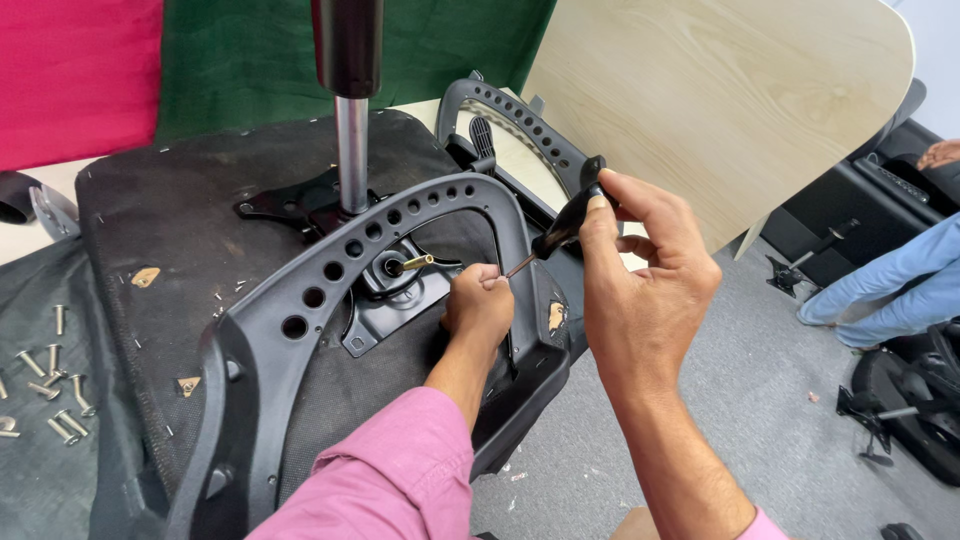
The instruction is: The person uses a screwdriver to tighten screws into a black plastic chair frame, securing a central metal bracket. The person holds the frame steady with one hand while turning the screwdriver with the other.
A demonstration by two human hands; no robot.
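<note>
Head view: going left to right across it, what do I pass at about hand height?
Loose bolts → perforated black armrest → chair mechanism plate → left hand → screwdriver → right hand → another person's blue sleeve.

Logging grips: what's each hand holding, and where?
Right hand: screwdriver by its black handle. Left hand: pinches the shaft near the tip.

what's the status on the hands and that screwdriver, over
Right hand gripping the black-handled screwdriver. Left hand closed at its tip, against the perforated armrest. Upturned chair seat beneath; loose bolts off left, nothing blocking.
</note>
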